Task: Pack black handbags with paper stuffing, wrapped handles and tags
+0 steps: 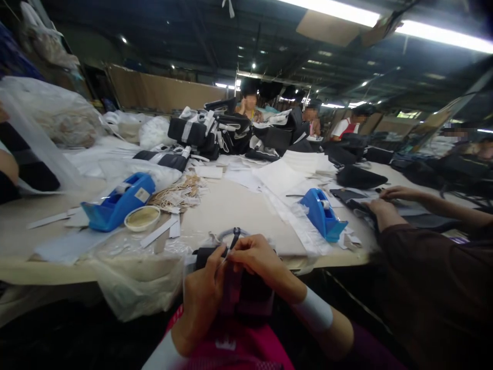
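A folded black fabric item [256, 295] leans against the table's front edge, close to my body. At its top are a greyish loop [227, 232] and a narrow black strap [235, 237]. My left hand [204, 288] is closed in a pinch at the upper left of this item. Right beside it, the fingers of my right hand [259, 258] are pinched together too, and the fingertips of both hands nearly meet. Whatever small thing lies between them is too small and too covered to name.
Blue tape dispensers stand left [119, 203] and right [323, 216]. Beside the left one are a shallow round tub [142, 218] and a heap of stringed tags [181, 192]. Black items are piled behind [231, 128]. A co-worker's arm [404, 216] reaches in from the right.
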Action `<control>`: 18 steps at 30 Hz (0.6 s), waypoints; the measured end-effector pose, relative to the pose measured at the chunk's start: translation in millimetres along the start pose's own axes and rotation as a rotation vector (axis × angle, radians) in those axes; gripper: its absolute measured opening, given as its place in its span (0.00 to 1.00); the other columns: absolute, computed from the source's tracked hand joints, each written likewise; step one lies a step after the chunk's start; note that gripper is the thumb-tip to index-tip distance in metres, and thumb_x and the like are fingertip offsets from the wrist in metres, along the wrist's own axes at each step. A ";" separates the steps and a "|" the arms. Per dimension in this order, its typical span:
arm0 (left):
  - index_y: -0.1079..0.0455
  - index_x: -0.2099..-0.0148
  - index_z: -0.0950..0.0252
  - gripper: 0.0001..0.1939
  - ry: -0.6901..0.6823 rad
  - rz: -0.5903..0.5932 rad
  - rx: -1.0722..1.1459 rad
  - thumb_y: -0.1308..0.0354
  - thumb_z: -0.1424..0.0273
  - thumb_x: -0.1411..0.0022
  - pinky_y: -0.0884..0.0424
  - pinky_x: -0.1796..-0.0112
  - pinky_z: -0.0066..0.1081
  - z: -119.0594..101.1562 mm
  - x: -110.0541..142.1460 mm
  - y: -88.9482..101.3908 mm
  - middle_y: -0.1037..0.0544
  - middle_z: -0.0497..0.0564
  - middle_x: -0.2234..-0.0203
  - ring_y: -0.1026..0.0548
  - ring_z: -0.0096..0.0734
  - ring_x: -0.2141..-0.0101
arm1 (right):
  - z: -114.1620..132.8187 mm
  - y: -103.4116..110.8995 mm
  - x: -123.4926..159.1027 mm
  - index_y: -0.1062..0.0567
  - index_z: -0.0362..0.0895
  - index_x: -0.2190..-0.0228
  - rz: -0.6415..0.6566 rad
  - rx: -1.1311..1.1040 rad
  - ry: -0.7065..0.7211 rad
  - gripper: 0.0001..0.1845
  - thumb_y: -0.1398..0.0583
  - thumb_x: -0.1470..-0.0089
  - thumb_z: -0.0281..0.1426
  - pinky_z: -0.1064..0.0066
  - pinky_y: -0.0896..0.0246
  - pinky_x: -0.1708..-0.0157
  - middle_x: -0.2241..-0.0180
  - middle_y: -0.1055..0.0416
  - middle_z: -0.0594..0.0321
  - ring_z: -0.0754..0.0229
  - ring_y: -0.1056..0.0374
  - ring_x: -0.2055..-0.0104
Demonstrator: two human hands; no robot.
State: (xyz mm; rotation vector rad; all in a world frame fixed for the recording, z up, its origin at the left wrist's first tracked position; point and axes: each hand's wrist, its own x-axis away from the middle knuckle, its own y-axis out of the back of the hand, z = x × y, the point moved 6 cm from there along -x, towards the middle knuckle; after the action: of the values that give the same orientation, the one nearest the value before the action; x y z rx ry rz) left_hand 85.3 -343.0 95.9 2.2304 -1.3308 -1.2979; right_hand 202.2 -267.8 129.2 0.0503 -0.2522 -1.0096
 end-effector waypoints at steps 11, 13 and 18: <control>0.27 0.60 0.63 0.12 0.512 0.093 0.665 0.40 0.60 0.40 0.36 0.78 0.22 7.4 -0.5 2.8 0.24 0.46 0.77 0.29 0.25 0.79 | -3.7 -5.9 9.7 0.24 0.43 0.74 -0.058 0.263 0.094 0.09 0.42 0.57 0.21 0.75 0.44 0.79 0.78 0.27 0.68 0.66 0.36 0.80; 0.28 0.61 0.64 0.13 0.650 0.101 0.880 0.37 0.60 0.42 0.47 0.84 0.18 6.6 1.4 -0.6 0.29 0.43 0.81 0.40 0.16 0.86 | -0.8 -5.4 14.0 0.28 0.44 0.71 -0.164 0.283 0.160 0.11 0.42 0.58 0.19 0.74 0.43 0.74 0.78 0.27 0.68 0.64 0.34 0.76; 0.30 0.58 0.66 0.16 0.854 0.222 1.311 0.34 0.64 0.48 0.55 0.88 0.17 -3.4 1.7 -12.9 0.31 0.40 0.84 0.50 0.11 0.90 | 2.8 -7.4 18.2 0.39 0.47 0.66 -0.324 0.220 0.245 0.16 0.42 0.57 0.20 0.73 0.42 0.70 0.77 0.27 0.70 0.62 0.31 0.73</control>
State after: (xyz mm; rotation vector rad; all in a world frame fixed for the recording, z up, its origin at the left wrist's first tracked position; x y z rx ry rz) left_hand 95.9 -337.9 89.3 2.5427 -2.1276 0.9053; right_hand 204.7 -286.9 134.1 0.4236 -0.1308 -1.2816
